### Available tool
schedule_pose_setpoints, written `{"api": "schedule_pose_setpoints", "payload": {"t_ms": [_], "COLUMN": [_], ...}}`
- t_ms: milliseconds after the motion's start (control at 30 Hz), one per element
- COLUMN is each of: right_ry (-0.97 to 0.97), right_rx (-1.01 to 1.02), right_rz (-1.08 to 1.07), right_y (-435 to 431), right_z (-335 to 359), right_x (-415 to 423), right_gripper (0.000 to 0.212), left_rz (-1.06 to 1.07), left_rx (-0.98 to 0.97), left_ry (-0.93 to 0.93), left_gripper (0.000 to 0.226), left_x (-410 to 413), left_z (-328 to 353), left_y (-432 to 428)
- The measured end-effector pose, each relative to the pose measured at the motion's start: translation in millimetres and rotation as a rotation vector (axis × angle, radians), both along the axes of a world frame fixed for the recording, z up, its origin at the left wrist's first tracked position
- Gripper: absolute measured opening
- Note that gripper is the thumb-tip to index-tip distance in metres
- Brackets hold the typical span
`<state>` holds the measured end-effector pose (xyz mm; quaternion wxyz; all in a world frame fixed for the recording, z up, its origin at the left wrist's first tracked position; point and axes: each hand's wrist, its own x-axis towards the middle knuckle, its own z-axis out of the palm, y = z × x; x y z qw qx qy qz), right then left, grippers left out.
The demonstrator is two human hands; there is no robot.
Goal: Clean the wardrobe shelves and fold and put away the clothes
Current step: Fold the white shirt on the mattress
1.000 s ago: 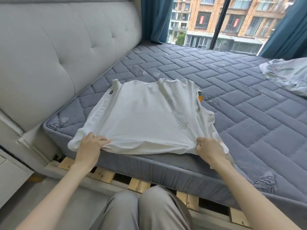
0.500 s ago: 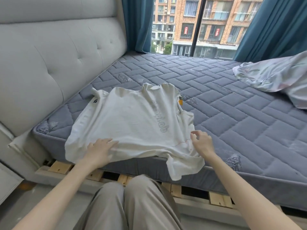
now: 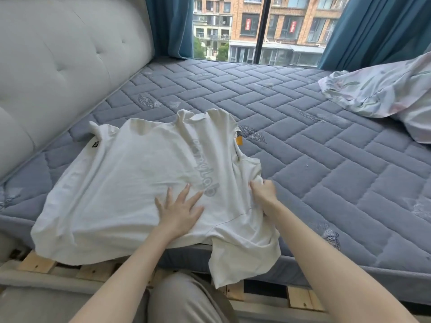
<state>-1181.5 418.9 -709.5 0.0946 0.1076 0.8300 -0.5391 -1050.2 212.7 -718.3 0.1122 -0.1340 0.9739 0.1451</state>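
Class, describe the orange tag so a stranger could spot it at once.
Find the grey quilted mattress, then the white T-shirt spread on its near edge. On the shirt's right edge, towards the window, sits a tag: orange, unlike the black label at left.

Grey quilted mattress, tufted headboard, teal curtains, crumpled sheet (floral), wooden slats

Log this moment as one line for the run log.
step: folding shirt | left hand: pressing flat on shirt | right hand: gripping shirt's side | shirt: spread on mattress, overhanging near edge
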Motion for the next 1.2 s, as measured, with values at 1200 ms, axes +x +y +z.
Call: {"api": "schedule_pose_setpoints", "payload": {"t_ms": [1200], "right_ry": [0.285], "right_rx": [0.660], "right_rz": [0.003], "right_y": [-101], "right_z": [-14], "right_x": [-243], "right_gripper": [0.046], "left_rz": [0.169], "left_rx": [-0.204], "left_ry": [0.402], "left_gripper": [0.066], "left_x": [-206], "left_z": [-45], "left_y": [-96]}}
